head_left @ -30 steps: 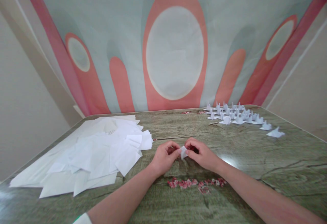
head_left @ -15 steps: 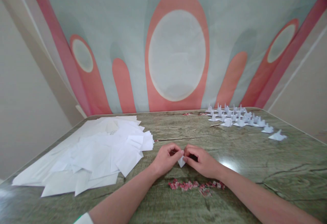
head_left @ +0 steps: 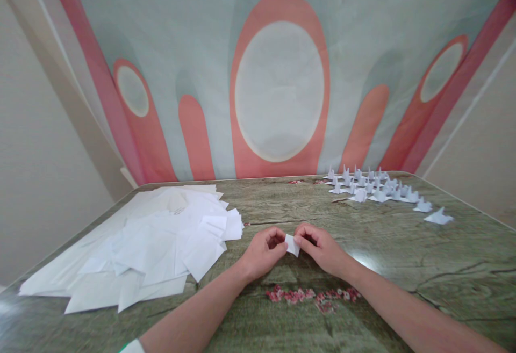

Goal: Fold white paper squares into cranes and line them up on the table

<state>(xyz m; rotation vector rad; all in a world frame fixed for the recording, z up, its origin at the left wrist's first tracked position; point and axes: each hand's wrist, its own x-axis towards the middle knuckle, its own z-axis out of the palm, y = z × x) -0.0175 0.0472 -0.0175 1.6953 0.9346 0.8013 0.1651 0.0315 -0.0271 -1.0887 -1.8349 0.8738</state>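
Note:
Between my two hands is a small piece of folded white paper (head_left: 292, 246), roughly square from this side. My left hand (head_left: 265, 252) pinches its left edge between thumb and fingers. On the opposite edge, my right hand (head_left: 320, 249) grips it the same way. The fingertips hide part of the paper's edges, and its back side does not show. Both hands are just over the wood-grain table (head_left: 282, 329), near its middle.
A wide, loose pile of white paper sheets (head_left: 153, 245) covers the table's left side. At the back right stand several folded white paper cranes (head_left: 379, 194) in rows. Pink flowers (head_left: 298, 294) are printed on the tabletop before my hands. A patterned backdrop (head_left: 278, 89) rises behind.
The paper between my hands showed a pointed, triangular shape; now a flatter, squarish face shows. My hands have drawn slightly apart, and the view has tilted up a little.

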